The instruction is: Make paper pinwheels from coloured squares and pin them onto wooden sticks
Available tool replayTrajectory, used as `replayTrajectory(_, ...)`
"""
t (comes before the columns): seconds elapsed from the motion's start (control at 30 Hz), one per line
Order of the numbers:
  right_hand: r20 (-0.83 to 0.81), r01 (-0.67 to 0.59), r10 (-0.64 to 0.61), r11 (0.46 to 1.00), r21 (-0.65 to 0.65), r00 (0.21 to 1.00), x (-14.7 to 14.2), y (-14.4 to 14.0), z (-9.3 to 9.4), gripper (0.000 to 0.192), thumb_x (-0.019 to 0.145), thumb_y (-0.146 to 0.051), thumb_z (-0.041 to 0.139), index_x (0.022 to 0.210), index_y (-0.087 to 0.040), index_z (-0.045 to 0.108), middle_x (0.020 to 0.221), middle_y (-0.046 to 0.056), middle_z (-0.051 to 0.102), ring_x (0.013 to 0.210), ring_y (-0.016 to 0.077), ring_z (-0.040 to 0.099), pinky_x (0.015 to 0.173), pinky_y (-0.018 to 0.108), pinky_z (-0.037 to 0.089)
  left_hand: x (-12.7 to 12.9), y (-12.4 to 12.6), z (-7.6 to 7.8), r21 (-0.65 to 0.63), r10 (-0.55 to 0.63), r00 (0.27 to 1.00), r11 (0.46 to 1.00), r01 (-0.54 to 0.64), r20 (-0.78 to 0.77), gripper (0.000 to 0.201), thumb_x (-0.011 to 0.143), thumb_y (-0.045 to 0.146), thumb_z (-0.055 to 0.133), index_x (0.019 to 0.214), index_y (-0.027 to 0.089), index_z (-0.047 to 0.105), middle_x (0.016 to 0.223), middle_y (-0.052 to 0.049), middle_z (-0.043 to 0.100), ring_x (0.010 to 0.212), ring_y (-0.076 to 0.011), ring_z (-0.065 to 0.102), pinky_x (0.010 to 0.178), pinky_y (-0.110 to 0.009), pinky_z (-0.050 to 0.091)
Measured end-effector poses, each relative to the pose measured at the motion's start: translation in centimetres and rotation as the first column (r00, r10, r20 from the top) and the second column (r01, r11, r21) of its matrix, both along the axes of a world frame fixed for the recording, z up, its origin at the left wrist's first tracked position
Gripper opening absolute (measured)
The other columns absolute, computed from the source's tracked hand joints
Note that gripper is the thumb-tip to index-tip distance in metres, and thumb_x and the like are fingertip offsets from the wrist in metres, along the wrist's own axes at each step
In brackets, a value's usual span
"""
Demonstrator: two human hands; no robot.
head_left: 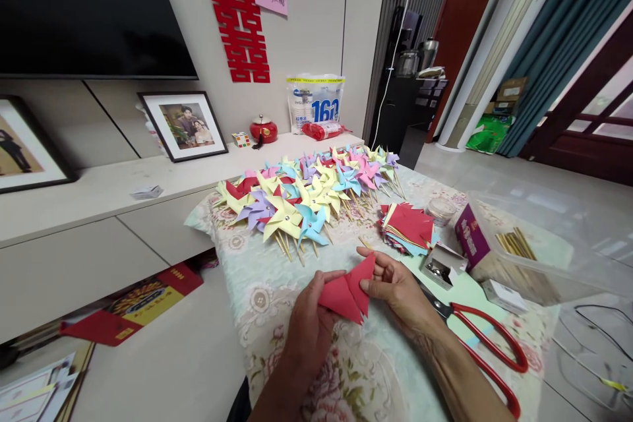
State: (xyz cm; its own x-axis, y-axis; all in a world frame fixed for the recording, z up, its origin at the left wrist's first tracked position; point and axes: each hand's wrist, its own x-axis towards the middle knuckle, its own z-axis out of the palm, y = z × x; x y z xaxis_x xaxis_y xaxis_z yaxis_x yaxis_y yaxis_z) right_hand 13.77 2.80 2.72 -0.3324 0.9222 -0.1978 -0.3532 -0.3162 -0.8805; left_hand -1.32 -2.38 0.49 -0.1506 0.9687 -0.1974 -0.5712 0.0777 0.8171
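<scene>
A red paper (349,291), folded to a triangle with slits cut into it, is held between my two hands above the front of the table. My left hand (312,318) grips its left corner, thumb on top. On the right side my right hand (393,283) pinches the upper part between thumb and fingers. Beside my right forearm lie large scissors (487,336) with red handles, partly hidden by the arm. Many finished paper pinwheels (287,214) on sticks lie in rows beyond my hands. Behind my right hand is a stack of coloured paper squares (408,224).
A small box of metal pins (440,267) and a white box (504,295) stand right of the paper stack. A clear plastic bin (539,277) holds wooden sticks. Behind the flowered table (257,316) runs a white cabinet (103,204) with framed photos and a red pot (264,130).
</scene>
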Motion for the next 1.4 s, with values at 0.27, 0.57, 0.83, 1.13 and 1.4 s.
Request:
replayTrajectory(0.27, -0.050, 0.085, -0.086, 0.996, -0.024, 0.995, 0.0, 0.0, 0.4, 0.061, 0.059, -0.019, 0.089, 0.117, -0.018, 0.068, 0.085, 0.002, 0.077, 0.066, 0.0127, 0.066, 0.066, 0.025, 0.048, 0.3, -0.2, 0.8, -0.027, -0.154, 0.982, 0.987, 0.158, 0.113, 0.029, 0.061, 0.026, 0.087, 0.086, 0.016, 0.077, 0.077, -0.004, 0.077, 0.072, -0.0165, 0.069, 0.072, -0.027, 0.053)
replayTrajectory(0.57, -0.022, -0.004, 0.004, 1.000, -0.006, 1.000, -0.2, -0.4, 0.6, 0.049, 0.057, -0.023, 0.092, 0.102, -0.017, 0.073, 0.073, -0.001, 0.073, 0.056, 0.0093, 0.061, 0.055, 0.020, 0.045, 0.4, -0.2, -0.2, -0.051, -0.190, 0.981, 0.981, 0.187, -0.044, 0.029, 0.066, 0.036, 0.086, 0.072, 0.015, 0.068, 0.061, 0.002, 0.067, 0.053, -0.0086, 0.053, 0.055, -0.021, 0.041)
replayTrajectory(0.83, -0.140, -0.085, 0.073, 0.993, -0.079, 0.987, 0.1, -0.3, 0.8, 0.036, 0.073, -0.037, 0.085, 0.102, -0.016, 0.077, 0.078, 0.006, 0.078, 0.064, 0.0130, 0.068, 0.065, 0.022, 0.051, 0.2, -0.3, 0.2, -0.051, -0.158, 0.980, 0.985, 0.165, 0.117, 0.026, 0.063, 0.031, 0.087, 0.068, 0.015, 0.066, 0.060, 0.002, 0.065, 0.057, -0.0099, 0.054, 0.061, -0.023, 0.042)
replayTrajectory(1.13, -0.200, -0.160, 0.139, 0.983, -0.093, 0.970, 0.1, -0.5, 0.8, 0.035, 0.071, -0.032, 0.087, 0.100, -0.015, 0.078, 0.081, 0.007, 0.078, 0.065, 0.0117, 0.068, 0.066, 0.020, 0.052, 0.1, -0.4, 0.7, -0.048, -0.182, 0.969, 0.980, 0.193, 0.169, 0.025, 0.064, 0.029, 0.087, 0.067, 0.014, 0.066, 0.059, 0.000, 0.065, 0.057, -0.0111, 0.058, 0.060, -0.023, 0.044)
replayTrajectory(1.4, -0.215, -0.172, 0.146, 0.979, -0.109, 0.966, 0.2, -0.4, 1.0, 0.031, 0.074, -0.025, 0.084, 0.101, -0.013, 0.078, 0.081, 0.007, 0.078, 0.065, 0.0110, 0.069, 0.065, 0.019, 0.052, -0.1, -0.5, 0.8, -0.035, -0.193, 0.961, 0.978, 0.204, 0.198, 0.023, 0.067, 0.026, 0.085, 0.067, 0.014, 0.066, 0.060, -0.001, 0.066, 0.060, -0.0115, 0.058, 0.062, -0.023, 0.044)
